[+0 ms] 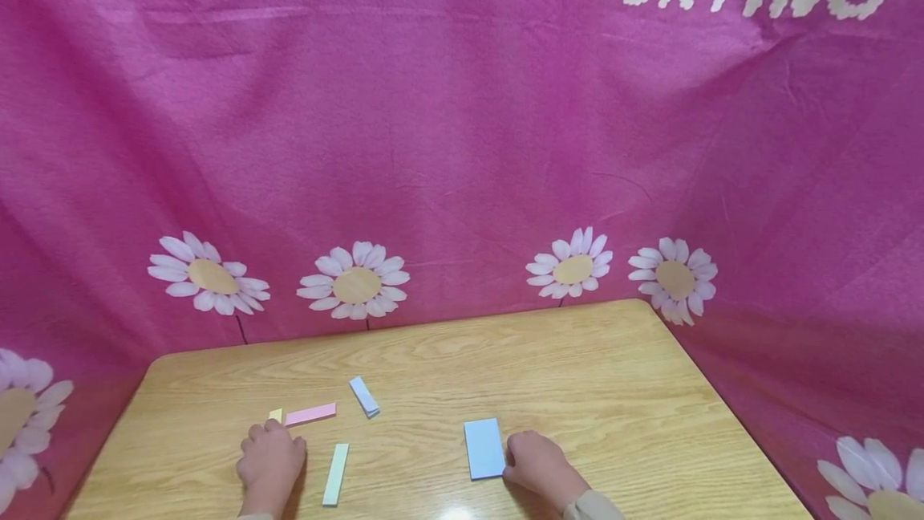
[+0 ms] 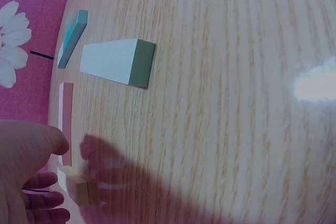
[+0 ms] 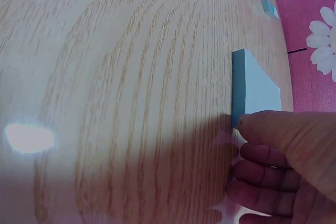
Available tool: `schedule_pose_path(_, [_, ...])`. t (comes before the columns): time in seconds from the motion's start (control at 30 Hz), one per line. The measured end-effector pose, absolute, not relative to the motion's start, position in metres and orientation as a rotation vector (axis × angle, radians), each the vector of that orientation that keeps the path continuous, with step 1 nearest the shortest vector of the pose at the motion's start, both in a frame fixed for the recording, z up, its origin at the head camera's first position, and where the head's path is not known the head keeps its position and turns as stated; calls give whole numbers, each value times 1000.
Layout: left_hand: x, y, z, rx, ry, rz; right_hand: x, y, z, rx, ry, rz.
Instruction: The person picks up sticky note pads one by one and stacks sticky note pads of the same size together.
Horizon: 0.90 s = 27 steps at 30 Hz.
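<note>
In the head view, my left hand (image 1: 271,460) is at a small yellow sticky-note pad (image 1: 276,414), its fingers covering the near part. The left wrist view has the thumb apart from the other fingers, with the yellow pad (image 2: 76,186) near the fingertips. A larger light-blue sticky-note pad (image 1: 484,448) lies flat at the right. Beside its right edge is my right hand (image 1: 543,468). Seen from the right wrist, the thumb tip overlaps a corner of the blue pad (image 3: 257,85), while the other fingers curl loosely beside it; the index finger is mostly hidden.
A pink strip pad (image 1: 310,414) lies just right of the yellow one. A pale-green strip pad (image 1: 335,475) is right of my left hand, and a narrow pale-blue strip pad (image 1: 364,396) lies farther back. Pink flowered cloth (image 1: 462,143) surrounds the wooden table (image 1: 577,367).
</note>
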State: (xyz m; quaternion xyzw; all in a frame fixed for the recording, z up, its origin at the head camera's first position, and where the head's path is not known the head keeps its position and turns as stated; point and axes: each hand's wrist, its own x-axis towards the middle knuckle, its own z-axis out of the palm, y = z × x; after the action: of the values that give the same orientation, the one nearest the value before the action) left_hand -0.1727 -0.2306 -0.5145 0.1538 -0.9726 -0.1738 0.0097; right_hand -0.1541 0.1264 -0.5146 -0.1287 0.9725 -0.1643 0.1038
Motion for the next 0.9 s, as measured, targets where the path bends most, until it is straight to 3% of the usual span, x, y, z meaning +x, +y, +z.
schedule_pose_path(0.6, [-176, -235, -519, 631, -2991, -693, -153, 125, -514, -351, 2864, -497])
schedule_pose_path(0.9, [-174, -236, -518, 579, -2998, -708, -156, 126, -516, -339, 2850, -482])
